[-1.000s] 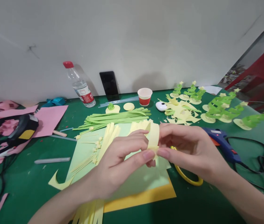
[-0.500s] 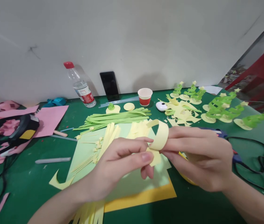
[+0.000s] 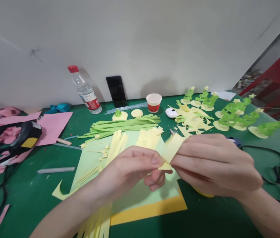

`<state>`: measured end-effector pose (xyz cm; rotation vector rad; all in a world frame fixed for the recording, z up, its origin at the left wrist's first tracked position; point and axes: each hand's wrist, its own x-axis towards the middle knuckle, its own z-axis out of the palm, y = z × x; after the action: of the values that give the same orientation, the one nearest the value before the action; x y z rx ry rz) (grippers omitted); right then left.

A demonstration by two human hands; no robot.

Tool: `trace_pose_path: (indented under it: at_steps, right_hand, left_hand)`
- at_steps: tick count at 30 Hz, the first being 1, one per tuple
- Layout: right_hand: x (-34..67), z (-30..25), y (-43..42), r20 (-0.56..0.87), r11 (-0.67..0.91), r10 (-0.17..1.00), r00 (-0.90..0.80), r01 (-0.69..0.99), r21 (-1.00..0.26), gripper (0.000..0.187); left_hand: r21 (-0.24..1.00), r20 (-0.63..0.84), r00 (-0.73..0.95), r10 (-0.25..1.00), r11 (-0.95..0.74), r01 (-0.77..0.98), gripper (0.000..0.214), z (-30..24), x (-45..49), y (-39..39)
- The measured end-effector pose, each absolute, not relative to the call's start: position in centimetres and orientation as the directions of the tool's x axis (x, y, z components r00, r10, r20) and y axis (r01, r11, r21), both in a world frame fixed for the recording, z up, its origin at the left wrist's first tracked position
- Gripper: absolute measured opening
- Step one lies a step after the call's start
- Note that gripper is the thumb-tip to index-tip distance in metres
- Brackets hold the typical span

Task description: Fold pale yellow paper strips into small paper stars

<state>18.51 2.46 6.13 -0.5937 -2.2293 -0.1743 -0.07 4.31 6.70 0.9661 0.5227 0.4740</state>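
Observation:
Both hands hold one pale yellow paper strip (image 3: 172, 150) above the sheets in the middle of the table. My left hand (image 3: 132, 170) pinches its lower end between thumb and forefinger. My right hand (image 3: 214, 165) is closed around the strip's upper part, which is folded flat and sticks up between the fingers. Under the hands lie a light green sheet (image 3: 90, 162) on an orange sheet (image 3: 152, 210). Yellow-handled scissors (image 3: 204, 194) lie mostly hidden beneath my right hand.
Green strips (image 3: 122, 125) and yellow strips (image 3: 116, 145) lie behind the hands. Paper trees (image 3: 236, 115) stand at the right, yellow scraps (image 3: 191, 119) beside them. A blue glue gun (image 3: 234, 141) and black cable (image 3: 278, 172) lie at right. A bottle (image 3: 85, 91), phone (image 3: 116, 91) and cup (image 3: 153, 102) stand near the wall.
The strip stood as an open loop between my hands; now it is pressed flat. My right hand has rolled over it and shifted slightly left, covering more of the glue gun and scissors.

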Motion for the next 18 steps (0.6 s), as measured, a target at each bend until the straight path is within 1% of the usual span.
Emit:
trace_pose_path:
  at_steps: [2, 4, 6, 7, 9, 11, 13, 15, 18]
  right_hand:
    - [18.0, 6.3, 2.3, 0.786, 0.856, 0.399, -0.473, 0.499, -0.135, 0.02]
    - [17.3, 6.4, 2.2, 0.8, 0.809, 0.494, -0.34, 0.518, -0.28, 0.023]
    - [16.9, 6.5, 2.2, 0.735, 0.735, 0.631, -0.25, 0.496, -0.463, 0.022]
    - [16.7, 6.5, 2.2, 0.684, 0.692, 0.694, -0.224, 0.469, -0.549, 0.02]
    - [16.6, 6.4, 2.3, 0.563, 0.588, 0.804, -0.194, 0.401, -0.702, 0.018]
    - [16.7, 6.3, 2.3, 0.421, 0.458, 0.889, -0.182, 0.337, -0.823, 0.015]
    - [16.9, 6.3, 2.4, 0.291, 0.336, 0.938, -0.186, 0.298, -0.893, 0.012]
    - [17.0, 6.3, 2.4, 0.203, 0.254, 0.959, -0.198, 0.284, -0.925, 0.01]
    - [16.9, 6.6, 2.4, 0.144, 0.189, 0.974, -0.173, 0.284, -0.94, 0.01]
  left_hand:
    - [0.925, -0.145, 0.737, 0.661, 0.354, -0.135, 0.035, 6.5, -0.2, 4.4]
    - [0.984, -0.026, 0.625, 0.78, 0.129, -0.12, 0.034, 6.3, -0.2, 4.5]
    - [0.991, 0.137, 0.476, 0.869, -0.123, -0.06, 0.025, 6.2, -0.1, 4.6]
    - [0.973, 0.214, 0.423, 0.881, -0.229, -0.015, 0.022, 6.3, -0.1, 4.5]
    - [0.924, 0.327, 0.392, 0.86, -0.378, 0.06, 0.022, 6.4, 0.0, 4.3]
    - [0.894, 0.374, 0.409, 0.833, -0.441, 0.08, 0.024, 6.6, 0.1, 4.1]
    - [0.886, 0.386, 0.407, 0.828, -0.456, 0.087, 0.023, 6.7, 0.1, 4.0]
    - [0.881, 0.384, 0.388, 0.838, -0.458, 0.118, 0.017, 6.7, 0.1, 4.0]
    - [0.88, 0.358, 0.382, 0.852, -0.445, 0.166, 0.013, 6.7, 0.1, 4.1]
